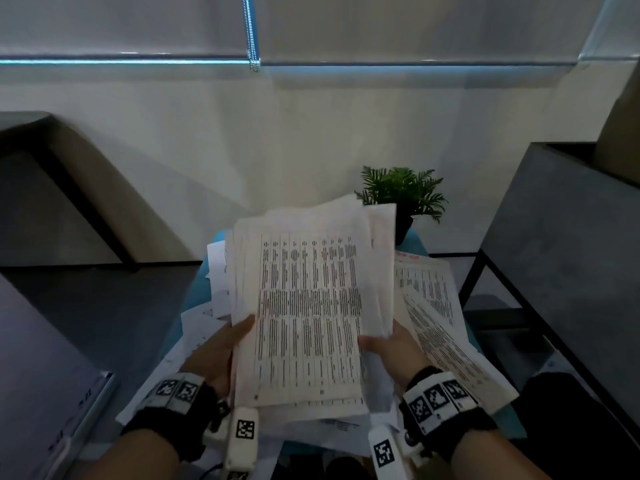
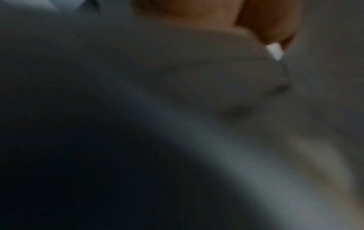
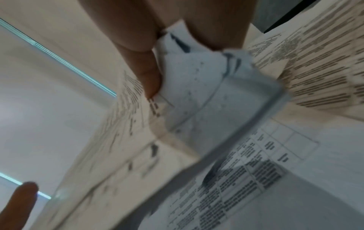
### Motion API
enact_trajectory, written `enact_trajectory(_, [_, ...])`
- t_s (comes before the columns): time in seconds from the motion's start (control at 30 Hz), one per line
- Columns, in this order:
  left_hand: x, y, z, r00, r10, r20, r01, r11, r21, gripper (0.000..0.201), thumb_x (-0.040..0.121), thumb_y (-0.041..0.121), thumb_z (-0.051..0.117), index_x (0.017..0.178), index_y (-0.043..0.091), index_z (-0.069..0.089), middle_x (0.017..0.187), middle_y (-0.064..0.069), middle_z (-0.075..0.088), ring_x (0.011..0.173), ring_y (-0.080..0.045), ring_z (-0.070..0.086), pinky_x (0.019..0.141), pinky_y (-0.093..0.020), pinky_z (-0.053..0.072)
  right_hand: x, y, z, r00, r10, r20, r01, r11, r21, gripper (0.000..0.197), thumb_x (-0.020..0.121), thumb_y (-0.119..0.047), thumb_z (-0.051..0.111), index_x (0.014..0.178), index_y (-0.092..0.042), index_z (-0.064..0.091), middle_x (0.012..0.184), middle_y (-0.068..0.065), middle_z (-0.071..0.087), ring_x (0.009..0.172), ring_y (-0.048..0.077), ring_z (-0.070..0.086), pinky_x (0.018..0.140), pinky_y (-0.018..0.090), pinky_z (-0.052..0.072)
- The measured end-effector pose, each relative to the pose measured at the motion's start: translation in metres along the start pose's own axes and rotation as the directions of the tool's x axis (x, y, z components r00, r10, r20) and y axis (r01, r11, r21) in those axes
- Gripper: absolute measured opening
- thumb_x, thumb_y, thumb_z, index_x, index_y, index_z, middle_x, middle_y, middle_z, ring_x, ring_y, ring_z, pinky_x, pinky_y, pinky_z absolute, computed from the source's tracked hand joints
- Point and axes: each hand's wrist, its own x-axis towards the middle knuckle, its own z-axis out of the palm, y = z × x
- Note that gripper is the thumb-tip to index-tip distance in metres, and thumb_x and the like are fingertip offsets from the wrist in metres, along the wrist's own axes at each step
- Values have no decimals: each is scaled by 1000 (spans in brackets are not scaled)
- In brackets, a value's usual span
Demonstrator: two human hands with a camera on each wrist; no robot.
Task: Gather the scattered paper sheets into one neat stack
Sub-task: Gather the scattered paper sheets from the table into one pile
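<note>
Centre frame: my left hand (image 1: 221,348) and right hand (image 1: 388,344) pinch a fanned bundle of sheets (image 1: 308,306) at its side edges, above the worktop (image 1: 414,242). More loose sheets (image 1: 436,306) at right. Light, floppy, slippery; best gripped by the long edges.

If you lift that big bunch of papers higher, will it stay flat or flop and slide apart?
The bundle of sheets probably flops: it is thin paper, gripped only at its sides by the left hand and right hand. Its edges already fan unevenly, so sheets may slip.
</note>
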Motion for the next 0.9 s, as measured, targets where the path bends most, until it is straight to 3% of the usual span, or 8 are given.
enact_trajectory(0.13, [5, -9, -3, 1000, 27, 17, -31, 940, 340, 72, 60, 35, 84, 122, 9, 60, 119, -12, 67, 113, -33, 61, 103, -55, 41, 14, -3, 6, 997, -66, -31, 67, 998, 19, 21, 84, -3, 62, 102, -15, 58, 104, 14, 64, 99, 30, 60, 82, 34, 51])
enact_trajectory(0.3, [25, -25, -2, 911, 284, -299, -95, 851, 517, 20, 87, 7, 62, 107, 11, 65, 110, -14, 68, 102, -30, 63, 97, -46, 47, 35, 13, -11, 999, -11, 47, 31, 891, -452, 34, 92, -22, 55, 124, -12, 54, 125, 10, 60, 107, 23, 58, 94, 38, 49])
enact_trajectory(0.4, [23, -27, -12, 895, 294, -335, -95, 860, 501, 17, 88, 8, 62, 102, 16, 65, 105, -11, 68, 100, -29, 63, 94, -42, 47, 48, 21, -54, 976, -8, -217, -138, 745, -653, 57, 81, -27, 67, 133, -14, 47, 133, 12, 51, 117, 29, 52, 98, 37, 45])
enact_trajectory(0.47, [20, -27, -16, 893, 290, -345, -109, 882, 459, 23, 89, 7, 61, 112, 10, 65, 105, -9, 67, 101, -27, 61, 93, -38, 45, 58, 30, -87, 930, -25, -367, -270, 632, -726, 81, 61, -34, 79, 133, -18, 45, 129, 14, 51, 113, 32, 54, 95, 40, 48])
enact_trajectory(0.53, [17, -26, -16, 894, 277, -353, -116, 903, 415, 29, 90, 7, 60, 118, 3, 62, 108, -9, 66, 102, -27, 60, 95, -39, 44, 68, 41, -112, 911, 16, -413, -351, 557, -753, 90, 46, -42, 80, 126, -22, 45, 120, 10, 56, 105, 30, 58, 90, 40, 50])
enact_trajectory(0.7, [18, -28, -18, 888, 239, -393, -104, 936, 335, 31, 89, 8, 61, 120, 5, 60, 105, -10, 65, 104, -30, 60, 96, -46, 45, 74, 57, -131, 903, 111, -415, -418, 454, -787, 101, 41, -38, 83, 129, -19, 38, 119, 13, 55, 106, 32, 57, 91, 42, 51])
enact_trajectory(0.8, [16, -30, -17, 887, 250, -389, -120, 937, 329, 32, 89, 7, 61, 120, 4, 60, 103, -8, 65, 102, -29, 60, 93, -42, 45, 74, 60, -139, 896, 42, -442, -417, 420, -806, 83, 49, -36, 78, 121, -19, 41, 110, 11, 57, 99, 30, 59, 83, 43, 53])
enact_trajectory(0.9, [14, -31, -17, 890, 269, -369, -145, 933, 330, 32, 89, 6, 60, 121, 5, 59, 105, -9, 65, 99, -26, 59, 90, -38, 44, 66, 55, -146, 911, -53, -410, -354, 411, -840, 33, 78, -29, 63, 107, -15, 55, 94, 6, 61, 83, 24, 60, 73, 32, 50])
